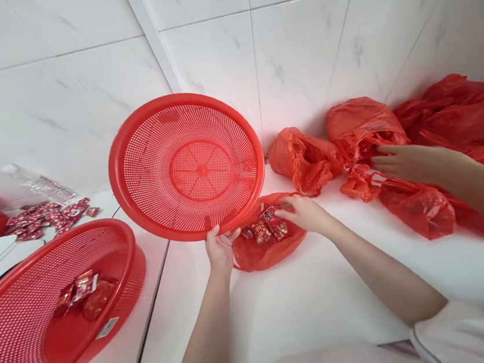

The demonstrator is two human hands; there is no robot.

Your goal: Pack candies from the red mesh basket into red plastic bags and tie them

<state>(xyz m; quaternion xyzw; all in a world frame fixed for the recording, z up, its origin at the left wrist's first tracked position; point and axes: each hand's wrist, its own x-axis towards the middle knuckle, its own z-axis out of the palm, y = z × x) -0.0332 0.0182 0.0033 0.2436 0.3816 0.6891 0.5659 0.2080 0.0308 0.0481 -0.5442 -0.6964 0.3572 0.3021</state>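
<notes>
A large red plastic mesh basket (201, 168) is tilted on its side, its inside facing me and nothing lying in it. My left hand (220, 251) is closed on its lower rim, thumb over the edge, with fingertips close to the bag beside it. Below and to the right, a red plastic bag (268, 257) lies open on the white tabletop. Several small red wrapped packets (268, 225) show in its mouth. At the bag's right edge my right hand (304, 212) is closed, fingers pinching its rim near the packets.
Another person's hand (418, 161) reaches in from the right among several red plastic bags (364, 121). At left, a second red basket (115, 260) holds a few packets. Loose packets (49, 217) and a clear plastic bottle (44, 186) lie near the tiled wall (209, 51).
</notes>
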